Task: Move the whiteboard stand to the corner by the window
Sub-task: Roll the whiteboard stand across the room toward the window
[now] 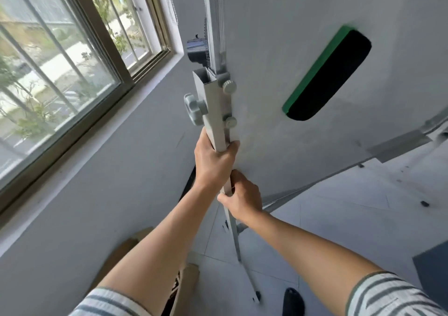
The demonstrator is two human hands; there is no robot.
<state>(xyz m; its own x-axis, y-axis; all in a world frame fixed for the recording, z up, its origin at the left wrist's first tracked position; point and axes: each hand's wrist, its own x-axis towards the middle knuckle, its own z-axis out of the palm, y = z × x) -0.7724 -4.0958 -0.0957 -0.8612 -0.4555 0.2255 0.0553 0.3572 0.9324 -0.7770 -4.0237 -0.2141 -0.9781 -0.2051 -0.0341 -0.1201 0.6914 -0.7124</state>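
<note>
The whiteboard stand's grey upright post point(215, 112) runs down the middle of the view, with grey knobs on its bracket. The white board point(291, 49) fills the upper right. A green and black eraser point(327, 75) clings to its face. My left hand point(214, 163) is closed around the post just below the bracket. My right hand point(242, 197) grips the same post right beneath the left. The stand's thin leg point(244, 274) reaches the tiled floor. The window point(60, 56) is at the left, and the wall corner lies just beyond the post.
A grey wall point(109, 182) under the window sill runs along the left. A cardboard box point(186, 286) lies on the floor by the wall at the bottom. A dark shoe point(293, 301) shows near the leg's foot. A dark grey object point(434, 274) sits at the right edge.
</note>
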